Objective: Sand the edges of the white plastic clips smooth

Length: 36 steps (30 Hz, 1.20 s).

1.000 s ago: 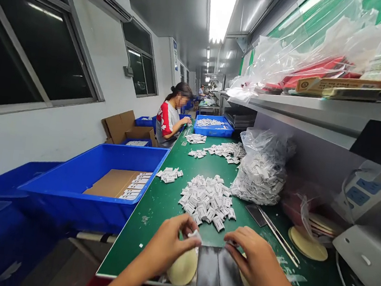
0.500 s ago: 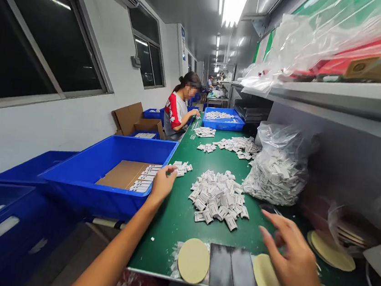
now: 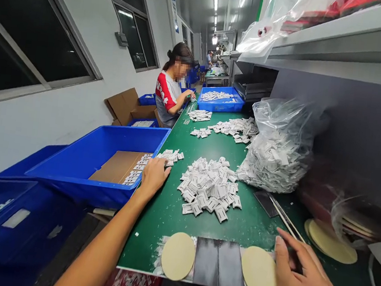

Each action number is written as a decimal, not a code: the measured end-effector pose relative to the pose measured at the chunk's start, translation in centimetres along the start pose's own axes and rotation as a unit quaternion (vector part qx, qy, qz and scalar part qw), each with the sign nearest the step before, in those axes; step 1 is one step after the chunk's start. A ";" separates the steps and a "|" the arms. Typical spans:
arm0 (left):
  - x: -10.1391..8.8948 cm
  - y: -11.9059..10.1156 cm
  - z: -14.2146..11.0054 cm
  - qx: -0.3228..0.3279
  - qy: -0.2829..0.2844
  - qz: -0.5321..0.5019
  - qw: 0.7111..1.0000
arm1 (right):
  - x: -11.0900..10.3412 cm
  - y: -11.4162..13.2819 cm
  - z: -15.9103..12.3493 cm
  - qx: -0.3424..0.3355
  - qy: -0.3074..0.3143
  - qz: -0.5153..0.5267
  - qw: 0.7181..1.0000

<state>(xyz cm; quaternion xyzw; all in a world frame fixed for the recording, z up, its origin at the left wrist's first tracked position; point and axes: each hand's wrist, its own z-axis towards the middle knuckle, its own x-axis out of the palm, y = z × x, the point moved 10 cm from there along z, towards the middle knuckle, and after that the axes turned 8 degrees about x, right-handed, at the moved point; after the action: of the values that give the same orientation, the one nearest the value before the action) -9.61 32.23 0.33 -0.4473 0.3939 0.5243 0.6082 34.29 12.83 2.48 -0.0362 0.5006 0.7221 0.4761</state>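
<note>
My left hand (image 3: pixel 155 174) rests by the table's left edge, at a small cluster of white plastic pieces (image 3: pixel 174 155). Its fingers are bent and mostly hidden, so whether it grips a piece does not show. At the front right, my right hand (image 3: pixel 304 277) hovers beside a pale yellow disc (image 3: pixel 261 274), thumb and index finger slightly apart, with nothing visible between them. Just beyond its fingertips lie metal tweezers (image 3: pixel 284 213). A large heap of white plastic pieces (image 3: pixel 209 185) sits between the hands. Two dark plates (image 3: pixel 220 263) lie between that disc and another yellow disc (image 3: pixel 178 256).
A blue bin (image 3: pixel 79 181) holding cardboard and white strips adjoins the table's left edge. A clear bag of white pieces (image 3: pixel 278 160) stands at right under a shelf (image 3: pixel 325 48). Further along, a co-worker (image 3: pixel 171 85) sits near a blue tray (image 3: pixel 220 106).
My view has shifted, tilting downward. My left hand has settled lower beside the small cluster. My right hand has drawn back from near the bag, its thumb and index finger closer together.
</note>
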 end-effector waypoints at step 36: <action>-6.9 -10.6 3.9 -0.057 0.005 -0.265 0.962 | -0.3 -1.1 -0.1 -0.042 -0.079 0.049 0.995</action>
<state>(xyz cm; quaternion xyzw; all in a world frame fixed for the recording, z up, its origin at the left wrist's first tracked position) -0.01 33.48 9.42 -0.5723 0.2331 0.3636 0.6971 35.18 12.57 1.81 0.0262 0.4320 0.7654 0.4763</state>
